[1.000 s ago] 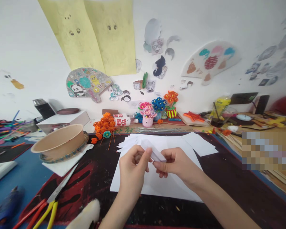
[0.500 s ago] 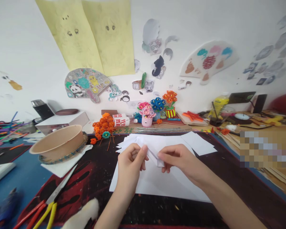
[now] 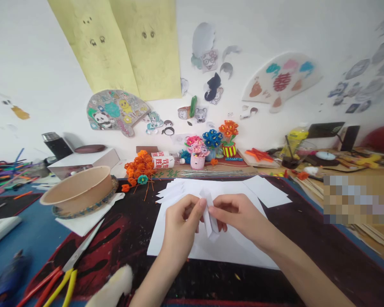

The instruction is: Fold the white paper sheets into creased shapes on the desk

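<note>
Both of my hands meet over a large white sheet (image 3: 237, 251) on the dark work mat. My left hand (image 3: 181, 226) and my right hand (image 3: 240, 215) pinch a small folded strip of white paper (image 3: 210, 217) between thumb and fingers. The strip stands nearly upright, its lower end hanging just above the sheet. Behind my hands lies a fanned stack of white paper sheets (image 3: 176, 189).
A tan paper bowl (image 3: 78, 189) sits at the left. Scissors (image 3: 80, 251) and red and yellow-handled pliers (image 3: 56, 285) lie at the lower left. Orange pipe-cleaner flowers (image 3: 140, 168), glue bottles (image 3: 163, 162) and small flower pots (image 3: 198, 155) stand near the wall. Clutter fills the right side.
The folded strip has turned from lying slanted between my fingers to standing nearly upright, and my hands have drawn closer together.
</note>
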Demonstrator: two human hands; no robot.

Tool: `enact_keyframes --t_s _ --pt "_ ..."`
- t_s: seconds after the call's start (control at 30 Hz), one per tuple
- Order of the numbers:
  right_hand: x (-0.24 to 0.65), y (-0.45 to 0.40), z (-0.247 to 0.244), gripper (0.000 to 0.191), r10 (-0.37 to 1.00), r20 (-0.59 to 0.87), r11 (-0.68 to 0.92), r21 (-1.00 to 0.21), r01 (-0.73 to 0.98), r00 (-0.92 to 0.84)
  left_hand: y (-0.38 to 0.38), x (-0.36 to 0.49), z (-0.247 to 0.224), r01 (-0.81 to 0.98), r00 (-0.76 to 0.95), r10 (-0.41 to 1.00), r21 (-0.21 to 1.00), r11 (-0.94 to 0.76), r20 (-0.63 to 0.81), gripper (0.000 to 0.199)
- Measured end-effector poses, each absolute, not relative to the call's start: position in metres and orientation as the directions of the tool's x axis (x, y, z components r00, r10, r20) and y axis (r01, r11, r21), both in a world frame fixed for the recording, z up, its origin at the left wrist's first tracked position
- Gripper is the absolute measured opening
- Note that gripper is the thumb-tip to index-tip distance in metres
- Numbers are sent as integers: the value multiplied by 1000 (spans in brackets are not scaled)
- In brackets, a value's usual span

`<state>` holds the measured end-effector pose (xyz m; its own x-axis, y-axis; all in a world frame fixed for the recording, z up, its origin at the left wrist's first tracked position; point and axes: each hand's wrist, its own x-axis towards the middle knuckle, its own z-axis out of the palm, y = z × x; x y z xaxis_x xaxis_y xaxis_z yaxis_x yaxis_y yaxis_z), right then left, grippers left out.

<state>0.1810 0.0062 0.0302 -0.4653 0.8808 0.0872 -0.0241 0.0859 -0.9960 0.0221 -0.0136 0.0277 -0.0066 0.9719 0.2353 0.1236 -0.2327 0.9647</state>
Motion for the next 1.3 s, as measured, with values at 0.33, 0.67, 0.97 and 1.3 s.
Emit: enact_keyframes --t_s 0.33,0.67,0.97,1.3 --pt "184 6 31 35 880 157 149 -987 -53 -449 -19 23 29 130 36 958 949 -286 283 24" --pt "186 5 30 35 856 174 186 -982 -24 -488 -21 27 24 170 -6 948 934 -313 319 28" --pt "187 5 29 31 844 148 141 -989 -52 -515 -23 28 22 220 -42 934 915 -339 356 31" --pt "186 4 31 31 843 125 127 -991 -32 -524 -19 24 27 267 21 936 900 -345 353 27"
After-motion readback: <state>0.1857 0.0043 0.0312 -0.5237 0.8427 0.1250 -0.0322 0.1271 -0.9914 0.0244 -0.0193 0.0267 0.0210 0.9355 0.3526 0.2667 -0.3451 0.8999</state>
